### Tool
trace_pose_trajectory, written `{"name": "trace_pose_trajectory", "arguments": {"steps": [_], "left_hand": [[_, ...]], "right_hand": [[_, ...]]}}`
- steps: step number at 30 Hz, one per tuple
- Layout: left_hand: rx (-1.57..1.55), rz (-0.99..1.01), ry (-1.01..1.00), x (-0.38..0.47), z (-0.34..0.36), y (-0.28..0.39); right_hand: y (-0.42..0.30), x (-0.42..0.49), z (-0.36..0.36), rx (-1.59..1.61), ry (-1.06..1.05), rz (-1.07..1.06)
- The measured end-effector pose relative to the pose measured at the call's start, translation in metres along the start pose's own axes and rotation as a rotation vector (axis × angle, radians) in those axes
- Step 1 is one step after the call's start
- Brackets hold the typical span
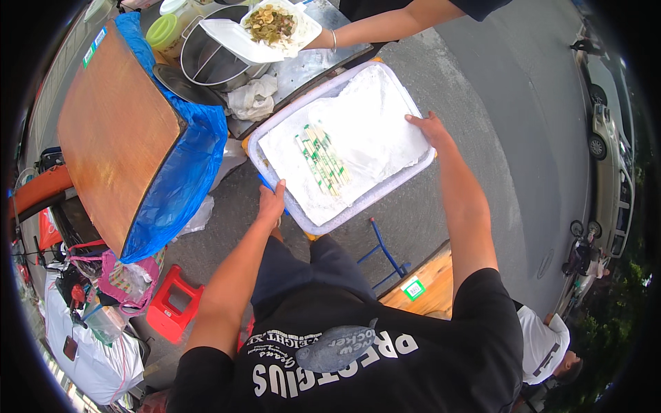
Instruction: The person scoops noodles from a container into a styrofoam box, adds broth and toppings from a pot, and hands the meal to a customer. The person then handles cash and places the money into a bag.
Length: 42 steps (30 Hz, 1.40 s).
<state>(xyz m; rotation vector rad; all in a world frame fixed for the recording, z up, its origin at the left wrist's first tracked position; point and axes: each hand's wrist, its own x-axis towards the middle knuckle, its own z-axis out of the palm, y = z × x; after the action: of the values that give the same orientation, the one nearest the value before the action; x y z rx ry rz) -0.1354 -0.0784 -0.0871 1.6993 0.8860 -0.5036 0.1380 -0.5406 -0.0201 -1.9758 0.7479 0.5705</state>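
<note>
Before me is a white plastic tub [356, 214], tilted across my view, with a white sheet [382, 108] spread over its top. On the sheet lie several wrapped pairs of disposable chopsticks [323, 160], with green print on their sleeves. My left hand [272, 202] grips the tub at its near left side, thumb up on the rim. At the right end, my right hand [428, 130] holds the rim with the thumb on top. The fingers of both hands are partly hidden under the edge.
Past the tub, another person's hand [323, 40] holds an open foam box [232, 38] of food over a divided pot [199, 67]. A brown board [119, 139] with blue plastic stands left. A red stool [174, 303] and a wooden table [423, 289] are nearby.
</note>
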Motion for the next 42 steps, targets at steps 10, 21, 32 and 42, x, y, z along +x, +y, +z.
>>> {"name": "trace_pose_trajectory", "arguments": {"steps": [10, 21, 32, 42], "left_hand": [[-0.17, -0.049, 0.047, -0.001, 0.013, -0.007], [-0.7, -0.085, -0.161, -0.001, 0.012, -0.011], [-0.613, -0.095, -0.154, -0.079, -0.064, 0.022], [-0.156, 0.021, -0.072, -0.239, -0.218, 0.112]], "right_hand": [[0.002, -0.009, -0.002, -0.172, 0.042, -0.203], [-0.005, -0.012, -0.014, -0.105, -0.147, 0.016], [0.021, -0.121, -0.04, -0.026, -0.144, -0.162], [-0.051, -0.339, -0.089, -0.042, -0.162, -0.233]]}}
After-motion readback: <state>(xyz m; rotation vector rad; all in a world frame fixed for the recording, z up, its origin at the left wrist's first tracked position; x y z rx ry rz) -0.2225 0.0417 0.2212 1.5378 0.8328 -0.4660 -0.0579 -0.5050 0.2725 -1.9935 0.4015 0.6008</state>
